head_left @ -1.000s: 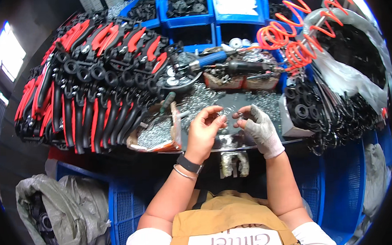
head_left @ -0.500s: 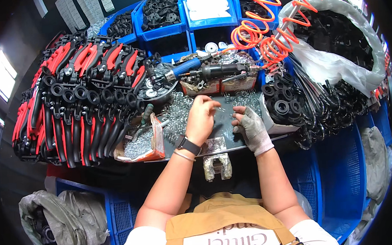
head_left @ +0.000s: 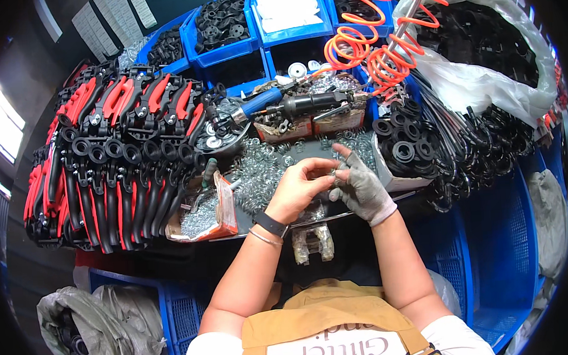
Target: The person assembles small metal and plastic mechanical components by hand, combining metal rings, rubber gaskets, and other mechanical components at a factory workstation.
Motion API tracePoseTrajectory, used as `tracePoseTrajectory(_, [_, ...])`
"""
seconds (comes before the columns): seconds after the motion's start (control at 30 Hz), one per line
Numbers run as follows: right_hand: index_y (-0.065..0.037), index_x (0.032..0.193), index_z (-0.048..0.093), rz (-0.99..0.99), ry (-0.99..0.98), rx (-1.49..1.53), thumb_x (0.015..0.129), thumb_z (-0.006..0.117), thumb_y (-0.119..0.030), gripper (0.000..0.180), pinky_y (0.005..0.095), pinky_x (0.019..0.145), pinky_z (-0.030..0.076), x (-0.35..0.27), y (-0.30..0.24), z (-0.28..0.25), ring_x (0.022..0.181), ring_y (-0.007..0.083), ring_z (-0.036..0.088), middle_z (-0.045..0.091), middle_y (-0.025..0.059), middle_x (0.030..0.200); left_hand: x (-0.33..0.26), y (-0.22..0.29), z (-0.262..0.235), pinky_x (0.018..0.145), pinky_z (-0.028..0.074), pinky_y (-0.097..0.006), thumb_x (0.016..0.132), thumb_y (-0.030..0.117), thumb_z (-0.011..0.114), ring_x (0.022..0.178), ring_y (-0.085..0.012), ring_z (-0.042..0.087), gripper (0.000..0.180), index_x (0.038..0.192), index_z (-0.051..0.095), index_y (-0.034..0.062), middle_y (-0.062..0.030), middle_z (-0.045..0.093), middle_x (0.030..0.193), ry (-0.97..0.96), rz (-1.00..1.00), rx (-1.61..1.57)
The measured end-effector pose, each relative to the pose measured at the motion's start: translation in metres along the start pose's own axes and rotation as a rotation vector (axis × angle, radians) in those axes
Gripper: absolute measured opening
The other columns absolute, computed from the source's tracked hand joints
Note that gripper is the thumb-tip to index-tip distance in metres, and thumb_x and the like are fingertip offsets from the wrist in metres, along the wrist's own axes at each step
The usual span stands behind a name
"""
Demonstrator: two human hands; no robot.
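Red and black handles (head_left: 110, 161) lie stacked at left. A cardboard box (head_left: 224, 209) holds metal rings. The bare left hand (head_left: 297, 189) and gloved right hand (head_left: 361, 186) pinch a small ring (head_left: 333, 172) together above the ring pile (head_left: 264, 172). Blue bins (head_left: 250, 31) behind hold black parts.

1. Hands meet over the tray (head_left: 363, 213): left hand (head_left: 301, 191) beside right hand (head_left: 360, 187), fingertips touching.
2. Heap of metal rings (head_left: 264, 169) lies in the tray, left of the hands.
3. Stack of pliers (head_left: 116, 154) sits far left.
4. Power tool (head_left: 293, 105) lies behind the hands.
5. Bins (head_left: 257, 31) stand behind the tool.
6. Coiled hose (head_left: 370, 51) hangs right of the bins.
7. Bag (head_left: 484, 70) sits far right.
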State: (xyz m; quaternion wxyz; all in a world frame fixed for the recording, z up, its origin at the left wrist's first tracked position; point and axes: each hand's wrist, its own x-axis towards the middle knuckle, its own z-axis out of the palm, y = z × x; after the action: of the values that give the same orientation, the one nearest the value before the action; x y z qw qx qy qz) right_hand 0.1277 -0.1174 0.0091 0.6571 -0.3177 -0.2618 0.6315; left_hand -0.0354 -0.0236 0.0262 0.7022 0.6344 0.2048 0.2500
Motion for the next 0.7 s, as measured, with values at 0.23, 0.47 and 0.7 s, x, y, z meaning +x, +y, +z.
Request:
tracePoseTrajectory(0.23, [0.001,0.121,0.058,-0.057,0.181,-0.157,0.096,0.068,-0.02,0.034,0.0268,0.072,0.056,0.002,0.011,-0.003,0.087,0.0137,0.067,0.067,0.0069,0.101,-0.003,-0.014,0.006,0.08,0.056,-0.028,0.089,0.001,0.074,0.089,-0.0119,0.067,0.024,0.111,0.065,0.0,-0.0054,0.068,0.101,0.225,0.159,0.121])
tracePoseTrajectory(0.47, [-0.002,0.117,0.059,-0.366,0.214,-0.831,0.09,0.071,-0.013,0.032,0.035,0.072,0.056,0.0,0.012,0.0,0.086,0.0201,0.067,0.064,0.0067,0.097,0.005,-0.013,0.001,0.05,0.037,-0.022,0.102,0.036,0.062,0.058,-0.0067,0.05,0.032,0.098,0.064,0.0038,0.0018,0.056,0.073,0.294,-0.15,0.087])
tracePoseTrajectory(0.7, [-0.006,0.111,0.06,-1.156,0.068,-1.721,0.09,0.065,-0.003,0.022,0.0414,0.073,0.056,0.007,0.005,-0.005,0.087,0.0331,0.065,0.062,0.0129,0.099,0.049,0.001,0.002,0.04,0.018,-0.026,0.099,0.034,0.056,0.043,-0.005,0.029,0.032,0.074,0.051,0.014,0.0083,0.035,0.057,0.181,-0.334,-0.008])
